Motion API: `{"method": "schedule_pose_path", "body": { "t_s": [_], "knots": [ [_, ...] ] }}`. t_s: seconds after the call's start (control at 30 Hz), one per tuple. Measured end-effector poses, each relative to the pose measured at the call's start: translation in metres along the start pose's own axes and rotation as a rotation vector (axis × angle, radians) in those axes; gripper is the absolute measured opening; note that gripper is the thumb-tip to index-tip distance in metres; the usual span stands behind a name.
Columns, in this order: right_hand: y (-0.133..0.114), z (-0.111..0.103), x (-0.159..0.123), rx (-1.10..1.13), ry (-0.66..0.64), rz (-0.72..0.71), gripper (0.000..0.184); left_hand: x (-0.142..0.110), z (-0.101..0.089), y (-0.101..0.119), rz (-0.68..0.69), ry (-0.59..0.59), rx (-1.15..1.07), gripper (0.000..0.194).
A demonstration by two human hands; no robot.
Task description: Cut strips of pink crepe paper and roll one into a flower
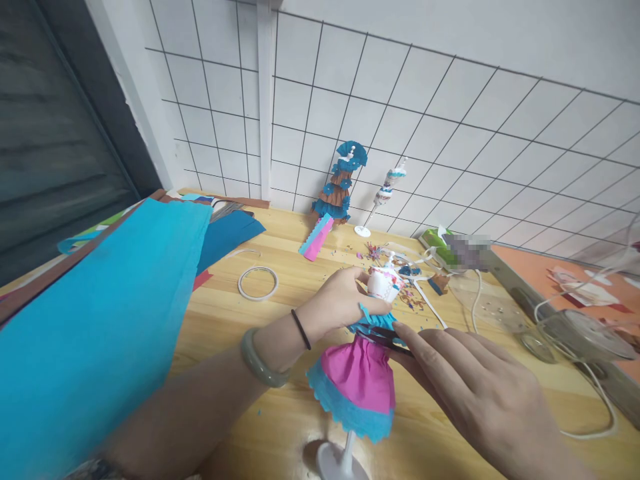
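My left hand is closed around the white bodice of a small dress form on a stand. The form wears a gathered pink crepe-paper skirt with a scalloped blue hem, and a ruffled blue paper band at the waist. My right hand grips black tweezers, whose tips meet the waist just under the blue ruffle. A short blue strip stands up there near my left fingers. The white round base of the stand is partly cut off by the frame's bottom edge.
Blue paper sheets lie at the left, beside a tape roll. At the back stand a blue-and-brown dressed form and a smaller form, with a pink-blue strip. Paper scraps, cables and a lidded container are on the right.
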State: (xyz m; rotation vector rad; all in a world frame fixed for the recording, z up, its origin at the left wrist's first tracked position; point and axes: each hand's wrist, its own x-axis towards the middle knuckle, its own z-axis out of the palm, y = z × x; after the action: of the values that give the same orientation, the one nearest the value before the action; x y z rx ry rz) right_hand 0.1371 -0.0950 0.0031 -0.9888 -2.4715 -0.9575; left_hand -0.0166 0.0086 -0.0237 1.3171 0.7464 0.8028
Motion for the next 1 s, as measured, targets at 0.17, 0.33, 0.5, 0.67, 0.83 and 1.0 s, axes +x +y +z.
{"method": "schedule_pose_path", "body": {
  "t_s": [0.17,0.33,0.5,0.67,0.83,1.0],
  "knots": [
    [-0.0012,0.0009,-0.0023,0.006,-0.014,0.004,0.025,0.0022,-0.0003,-0.0026,-0.006,-0.001,-0.003,0.033],
    [-0.0010,0.0005,-0.0024,-0.001,-0.018,-0.003,0.025,0.0035,-0.0003,-0.0041,-0.014,0.004,0.008,0.033],
    [-0.0002,-0.0003,-0.0009,0.000,-0.008,-0.021,0.025,0.0027,-0.0003,-0.0035,-0.021,0.003,0.013,0.031],
    [0.0003,-0.0004,-0.0011,0.023,-0.012,-0.032,0.024,0.0031,-0.0001,-0.0040,-0.025,0.010,0.032,0.032],
    [0.0010,-0.0007,-0.0019,0.031,-0.003,-0.040,0.023,0.0041,-0.0002,-0.0052,-0.011,0.004,0.032,0.033],
    [0.0010,0.0000,-0.0028,0.066,-0.006,-0.039,0.024,0.0036,-0.0007,-0.0057,0.001,-0.003,0.034,0.032]
  ]
}}
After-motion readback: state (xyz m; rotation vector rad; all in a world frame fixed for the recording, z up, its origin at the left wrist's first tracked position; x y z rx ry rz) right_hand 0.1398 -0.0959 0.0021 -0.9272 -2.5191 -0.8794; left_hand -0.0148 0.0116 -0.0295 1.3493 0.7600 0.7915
